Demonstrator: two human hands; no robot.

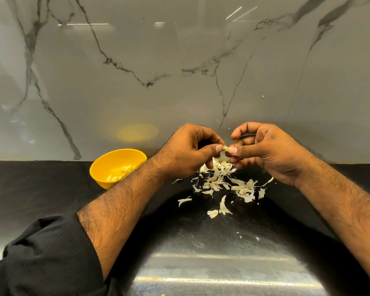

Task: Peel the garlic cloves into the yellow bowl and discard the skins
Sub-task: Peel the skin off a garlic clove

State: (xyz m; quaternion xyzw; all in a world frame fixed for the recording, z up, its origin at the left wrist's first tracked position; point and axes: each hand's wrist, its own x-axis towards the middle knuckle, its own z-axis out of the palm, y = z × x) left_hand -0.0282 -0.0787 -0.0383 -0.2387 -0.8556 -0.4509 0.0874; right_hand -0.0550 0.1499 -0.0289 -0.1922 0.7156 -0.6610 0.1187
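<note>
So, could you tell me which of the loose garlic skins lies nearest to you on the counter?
The curled skin at the near end of the scatter, just left of the longer strip; every other piece lies farther back, toward the hands.

Black countertop (41,189) with yellow bowl (107,165) and scattered garlic skins (220,184).

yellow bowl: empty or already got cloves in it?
Not empty. The yellow bowl stands upright on the black counter, with a few pale peeled cloves on its bottom. The left forearm hides its right edge.
</note>
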